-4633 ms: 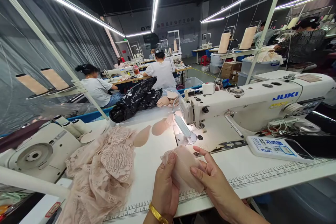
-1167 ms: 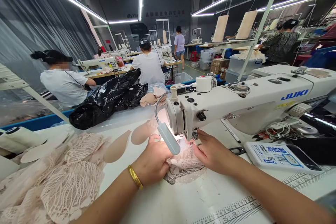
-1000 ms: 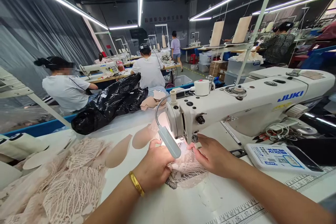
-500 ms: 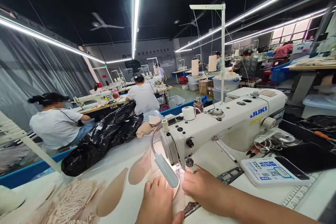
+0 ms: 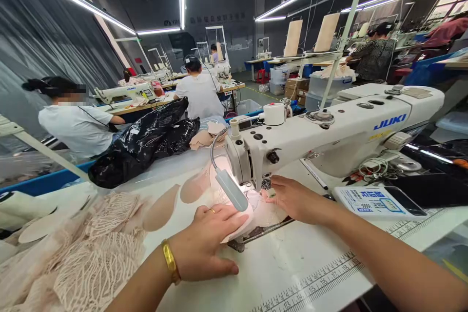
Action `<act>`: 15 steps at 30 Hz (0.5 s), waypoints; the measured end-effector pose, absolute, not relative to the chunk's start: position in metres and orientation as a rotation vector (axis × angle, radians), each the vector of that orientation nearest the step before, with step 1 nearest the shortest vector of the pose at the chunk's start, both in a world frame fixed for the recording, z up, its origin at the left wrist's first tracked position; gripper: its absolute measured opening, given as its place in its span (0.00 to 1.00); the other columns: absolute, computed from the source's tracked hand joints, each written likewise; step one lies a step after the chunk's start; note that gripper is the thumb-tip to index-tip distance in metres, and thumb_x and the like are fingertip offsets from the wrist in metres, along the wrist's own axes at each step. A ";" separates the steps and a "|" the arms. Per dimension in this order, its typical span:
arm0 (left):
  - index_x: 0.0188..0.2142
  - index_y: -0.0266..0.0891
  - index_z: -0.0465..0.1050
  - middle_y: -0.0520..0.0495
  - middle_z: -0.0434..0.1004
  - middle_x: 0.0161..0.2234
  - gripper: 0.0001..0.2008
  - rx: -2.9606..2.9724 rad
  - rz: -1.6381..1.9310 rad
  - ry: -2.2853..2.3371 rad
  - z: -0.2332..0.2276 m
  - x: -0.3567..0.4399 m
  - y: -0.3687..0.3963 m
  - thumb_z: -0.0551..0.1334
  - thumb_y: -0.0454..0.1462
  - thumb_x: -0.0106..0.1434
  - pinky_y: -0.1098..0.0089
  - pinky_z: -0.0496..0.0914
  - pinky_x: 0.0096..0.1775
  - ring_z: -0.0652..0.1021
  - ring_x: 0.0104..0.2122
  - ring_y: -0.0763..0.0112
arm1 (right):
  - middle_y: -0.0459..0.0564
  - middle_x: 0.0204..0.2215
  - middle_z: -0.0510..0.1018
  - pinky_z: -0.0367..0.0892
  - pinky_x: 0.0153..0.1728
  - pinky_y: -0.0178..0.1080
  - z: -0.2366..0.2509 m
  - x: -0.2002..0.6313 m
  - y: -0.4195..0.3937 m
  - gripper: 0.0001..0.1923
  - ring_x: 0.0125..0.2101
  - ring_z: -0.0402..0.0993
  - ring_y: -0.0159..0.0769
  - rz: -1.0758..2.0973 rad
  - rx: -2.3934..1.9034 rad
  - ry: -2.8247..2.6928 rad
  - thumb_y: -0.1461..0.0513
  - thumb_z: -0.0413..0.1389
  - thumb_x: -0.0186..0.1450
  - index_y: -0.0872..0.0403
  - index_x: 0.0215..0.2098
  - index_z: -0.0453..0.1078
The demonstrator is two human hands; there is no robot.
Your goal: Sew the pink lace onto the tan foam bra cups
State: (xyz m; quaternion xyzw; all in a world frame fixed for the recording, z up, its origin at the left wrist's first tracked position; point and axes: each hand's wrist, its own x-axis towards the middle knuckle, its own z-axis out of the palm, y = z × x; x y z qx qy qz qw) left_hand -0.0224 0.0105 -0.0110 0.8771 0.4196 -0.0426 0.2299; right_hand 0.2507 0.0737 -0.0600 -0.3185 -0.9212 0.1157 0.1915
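A white JUKI sewing machine [image 5: 351, 126] stands before me, its small grey lamp [image 5: 232, 189] lighting the needle area. My left hand [image 5: 210, 234], with a ring and a gold bracelet, lies palm down with fingers and thumb spread. Its fingertips rest on a pale beige fabric piece [image 5: 241, 226] left of the needle. At the right of the needle, my right hand [image 5: 292, 198] has its fingers together and bent by the tension dial. Its fingertips are partly hidden, so what they pinch is unclear. Pale fabric lies under the presser foot.
Beige cup-shaped pieces [image 5: 161, 207] and ruffled lace fabric [image 5: 106, 248] lie at left. Behind them is a black plastic bag [image 5: 146, 136]. A white box [image 5: 376, 201], cables [image 5: 373, 168] and a printed ruler [image 5: 314, 280] are at right. Co-workers sit at other machines.
The view has shifted down. My left hand has spread out, its thumb now away from the fingers. My right hand stays beside the needle, its fingers less curled.
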 end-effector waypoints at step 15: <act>0.43 0.47 0.76 0.48 0.82 0.41 0.14 2.682 0.168 1.145 -0.036 -0.011 0.026 0.60 0.29 0.61 0.55 0.55 0.52 0.76 0.48 0.55 | 0.49 0.32 0.78 0.66 0.44 0.41 -0.066 0.241 0.066 0.18 0.38 0.71 0.39 0.619 -0.705 -2.486 0.57 0.48 0.78 0.51 0.38 0.78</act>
